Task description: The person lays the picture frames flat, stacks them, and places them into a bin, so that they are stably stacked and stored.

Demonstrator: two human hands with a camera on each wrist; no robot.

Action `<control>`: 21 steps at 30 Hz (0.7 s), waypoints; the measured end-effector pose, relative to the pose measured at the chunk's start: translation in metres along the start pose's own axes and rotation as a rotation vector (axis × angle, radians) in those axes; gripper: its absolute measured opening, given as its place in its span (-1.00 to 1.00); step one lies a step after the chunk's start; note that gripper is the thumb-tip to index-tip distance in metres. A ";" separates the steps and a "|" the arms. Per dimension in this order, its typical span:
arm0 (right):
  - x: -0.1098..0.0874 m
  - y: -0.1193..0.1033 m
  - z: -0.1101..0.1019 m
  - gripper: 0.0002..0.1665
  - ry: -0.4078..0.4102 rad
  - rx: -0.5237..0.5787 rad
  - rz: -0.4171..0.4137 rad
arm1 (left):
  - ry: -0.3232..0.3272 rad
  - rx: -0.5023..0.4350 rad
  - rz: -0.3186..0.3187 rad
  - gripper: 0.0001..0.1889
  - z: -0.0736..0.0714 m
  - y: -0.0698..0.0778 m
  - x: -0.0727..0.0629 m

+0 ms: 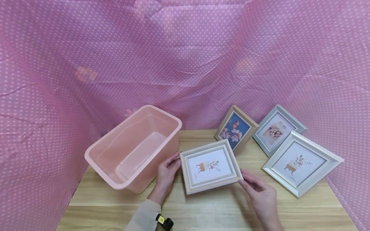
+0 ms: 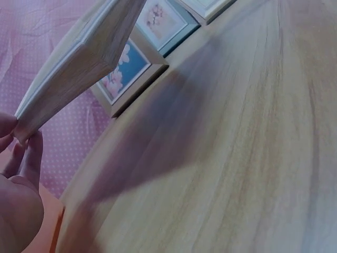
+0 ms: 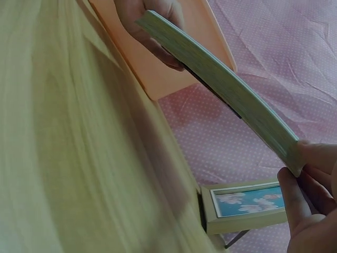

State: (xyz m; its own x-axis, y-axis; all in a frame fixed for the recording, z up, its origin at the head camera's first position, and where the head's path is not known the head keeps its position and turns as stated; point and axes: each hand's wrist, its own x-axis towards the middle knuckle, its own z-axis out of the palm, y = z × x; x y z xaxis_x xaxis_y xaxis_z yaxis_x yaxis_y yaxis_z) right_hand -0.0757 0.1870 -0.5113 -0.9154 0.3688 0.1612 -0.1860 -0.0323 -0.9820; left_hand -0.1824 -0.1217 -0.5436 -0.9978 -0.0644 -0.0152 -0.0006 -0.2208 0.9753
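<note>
The cream picture frame [image 1: 212, 166] is held above the wood-grain table [image 1: 202, 211]; the left hand [image 1: 167, 175] pinches its left end and the right hand [image 1: 261, 192] its lower right corner, fingers closed to its thickness, presumably for balanced support. Behind, the tan blossom-picture frame [image 1: 235, 130] stands, evidently propped by its rear strut [image 3: 237, 240].

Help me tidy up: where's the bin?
In the head view, the bin stands on the table's left, just left of the left hand and the held frame.
</note>
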 end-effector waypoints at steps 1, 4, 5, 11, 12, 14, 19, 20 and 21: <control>-0.001 0.001 0.000 -0.65 0.004 -0.004 0.012 | 0.000 0.012 0.001 -0.53 0.000 0.000 0.000; -0.003 0.003 0.001 -0.65 0.019 -0.023 0.037 | -0.004 0.039 0.006 -0.54 0.000 0.000 0.002; -0.004 0.004 0.001 -0.65 0.024 -0.031 0.044 | -0.008 0.051 0.008 -0.54 0.000 0.000 0.003; -0.009 0.010 0.000 -0.69 0.040 -0.069 0.065 | -0.030 0.124 0.012 -0.56 0.001 -0.002 0.006; -0.010 0.011 0.000 -0.69 0.042 -0.069 0.069 | -0.031 0.135 0.012 -0.56 0.001 -0.002 0.007; -0.011 0.012 0.000 -0.68 0.044 -0.067 0.083 | -0.037 0.155 0.011 -0.56 0.001 -0.003 0.008; -0.013 0.014 0.001 -0.69 0.064 -0.111 0.116 | -0.051 0.191 0.022 -0.57 0.003 -0.005 0.010; -0.014 0.014 0.002 -0.70 0.067 -0.125 0.122 | -0.054 0.197 0.025 -0.57 0.003 -0.005 0.010; -0.015 0.015 0.002 -0.71 0.067 -0.137 0.124 | -0.054 0.202 0.027 -0.57 0.003 -0.005 0.010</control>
State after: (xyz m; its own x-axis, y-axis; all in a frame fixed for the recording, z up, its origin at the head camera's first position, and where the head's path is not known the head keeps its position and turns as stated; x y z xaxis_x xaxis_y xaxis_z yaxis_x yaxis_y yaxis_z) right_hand -0.0657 0.1796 -0.5279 -0.9015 0.4314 0.0354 -0.0183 0.0437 -0.9989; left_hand -0.1925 -0.1182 -0.5482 -0.9997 -0.0141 0.0178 0.0181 -0.0197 0.9996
